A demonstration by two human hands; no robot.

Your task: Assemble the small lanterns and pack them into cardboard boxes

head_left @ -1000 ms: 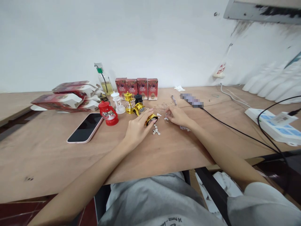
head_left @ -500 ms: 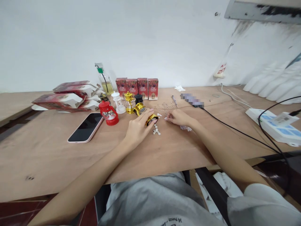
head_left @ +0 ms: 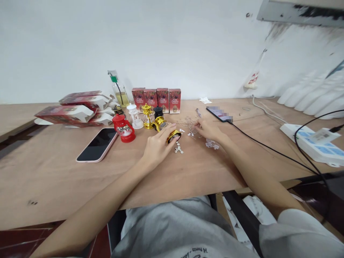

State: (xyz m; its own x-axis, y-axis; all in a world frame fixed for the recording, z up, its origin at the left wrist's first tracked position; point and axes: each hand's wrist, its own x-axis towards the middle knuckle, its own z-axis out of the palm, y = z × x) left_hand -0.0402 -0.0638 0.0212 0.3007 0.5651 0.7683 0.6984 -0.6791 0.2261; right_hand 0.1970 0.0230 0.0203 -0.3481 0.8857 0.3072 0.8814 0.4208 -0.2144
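Note:
My left hand is closed around a gold toy lantern that lies on its side, its dark round base turned toward my right hand. Several small silvery discs, like button cells, lie just below that base. My right hand is on the table to the right, fingertips pinched together among thin bent wire pieces. Whatever is between those fingertips is too small to make out. Small white tabs and clear plastic pieces are scattered near it.
Red, white, gold and black toy lanterns stand behind my left hand. Red printed boxes line the wall, with more stacked left. A phone lies left; a cabled phone lies right. A power strip and a pump bottle also stand there.
My right hand has moved slightly right and away from me, off the small white tabs and toward the wires. My left hand stays on the gold lantern.

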